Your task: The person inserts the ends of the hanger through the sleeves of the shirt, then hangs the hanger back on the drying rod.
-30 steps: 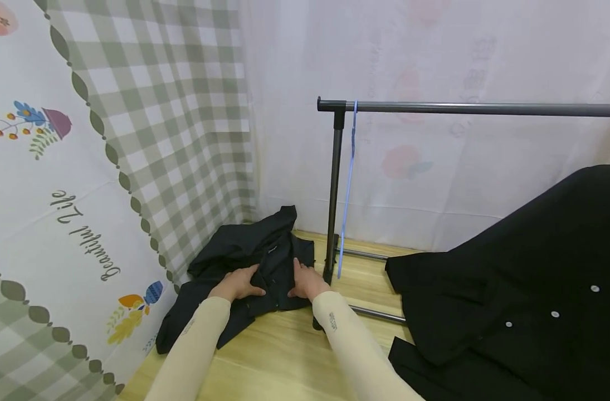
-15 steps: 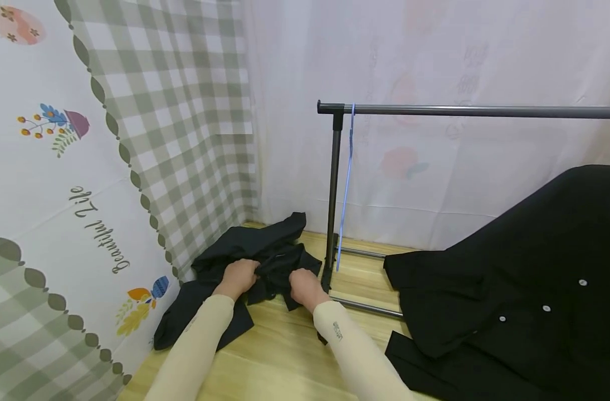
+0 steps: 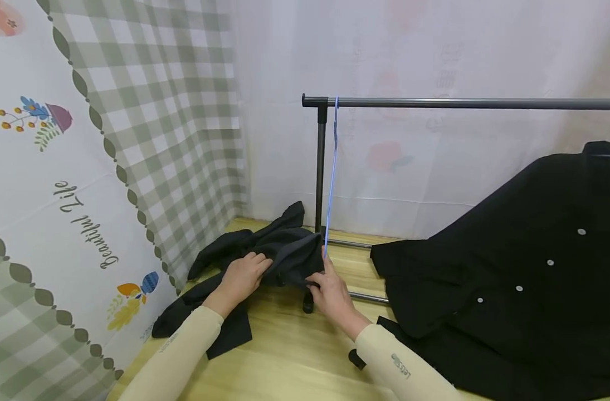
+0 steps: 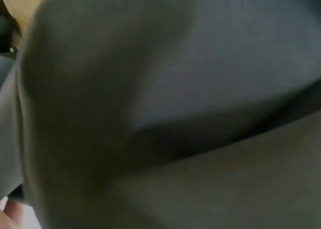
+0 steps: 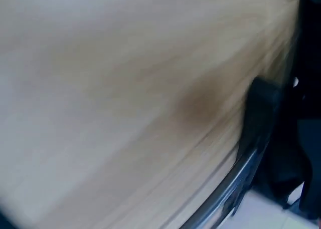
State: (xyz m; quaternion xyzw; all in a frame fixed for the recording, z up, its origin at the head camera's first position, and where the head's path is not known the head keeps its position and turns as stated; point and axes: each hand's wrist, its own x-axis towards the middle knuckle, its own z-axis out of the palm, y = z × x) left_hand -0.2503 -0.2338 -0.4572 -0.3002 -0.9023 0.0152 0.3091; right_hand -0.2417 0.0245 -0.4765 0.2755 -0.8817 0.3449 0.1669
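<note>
A crumpled black shirt (image 3: 284,250) lies in the corner left of the rack, its near right part raised and bunched. My left hand (image 3: 243,275) grips its cloth with curled fingers. In the left wrist view dark folded cloth (image 4: 175,88) fills nearly everything. At the shirt's right edge is my right hand (image 3: 332,292), index finger stretched upward and the other visible tips touching the cloth. A thin blue hanger (image 3: 332,172), seen edge-on, hangs from the rail just above that index finger. The right wrist view is blurred and shows no fingers.
The dark clothes rack's rail (image 3: 460,103) runs to the right, above its upright (image 3: 321,167) and base bars (image 3: 367,298). Another black shirt (image 3: 485,267) with white buttons hangs at right. A checked cloth (image 3: 184,100) covers the left wall. The floor (image 3: 279,356) is wood-patterned.
The shirt's near part has been lifted and bunched toward the right. My right hand, curled on the cloth half a second ago, has moved right and its fingers have spread. The head view has shifted slightly.
</note>
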